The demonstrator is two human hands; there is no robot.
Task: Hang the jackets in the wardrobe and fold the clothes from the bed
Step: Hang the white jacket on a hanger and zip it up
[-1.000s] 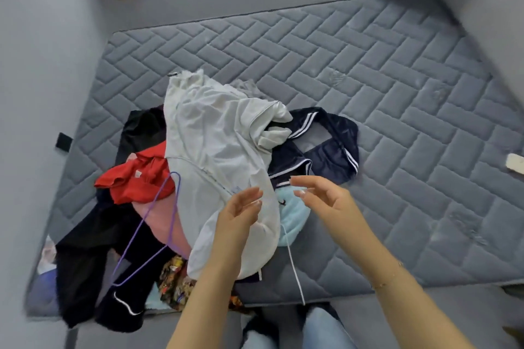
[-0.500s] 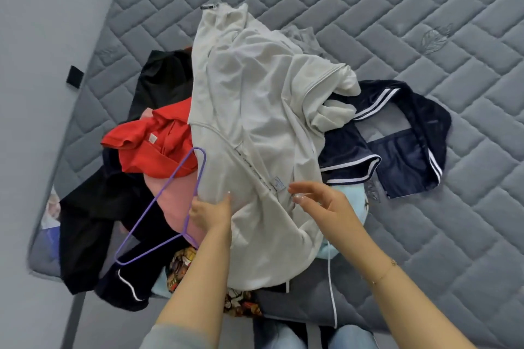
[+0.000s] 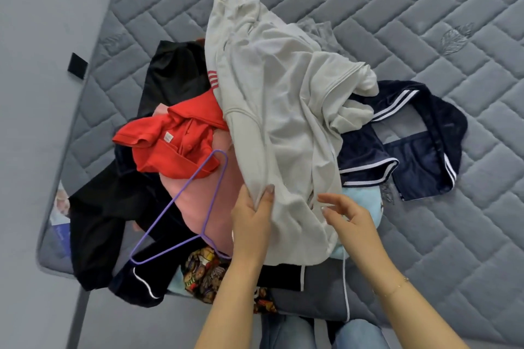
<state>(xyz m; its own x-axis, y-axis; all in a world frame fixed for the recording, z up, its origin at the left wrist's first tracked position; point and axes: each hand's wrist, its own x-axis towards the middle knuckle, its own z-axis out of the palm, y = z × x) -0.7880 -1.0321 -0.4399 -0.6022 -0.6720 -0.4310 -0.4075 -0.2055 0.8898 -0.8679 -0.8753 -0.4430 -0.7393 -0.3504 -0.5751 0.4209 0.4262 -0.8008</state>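
A pile of clothes lies on the grey quilted mattress (image 3: 425,22). On top is a pale grey-white jacket (image 3: 283,99). My left hand (image 3: 251,221) pinches a fold of its near left edge between thumb and fingers. My right hand (image 3: 347,215) hovers with loosely spread fingers just at the jacket's near right hem, holding nothing. A purple wire hanger (image 3: 192,207) lies on a pink garment (image 3: 198,207) to the left. A red polo shirt (image 3: 175,144), black clothes (image 3: 107,215) and a navy jacket with white stripes (image 3: 411,144) surround it.
A grey wall (image 3: 42,65) runs along the bed's left side, with a small black tab (image 3: 77,65) at the mattress edge. A patterned cloth (image 3: 207,272) and a light blue piece (image 3: 365,204) lie under the pile. My jeans-clad legs (image 3: 354,331) stand at the bed's near edge.
The view has closed in on the pile. My left hand has gone from resting at the jacket's edge to pinching a fold and lifting it; my right hand has drawn slightly off the cloth.
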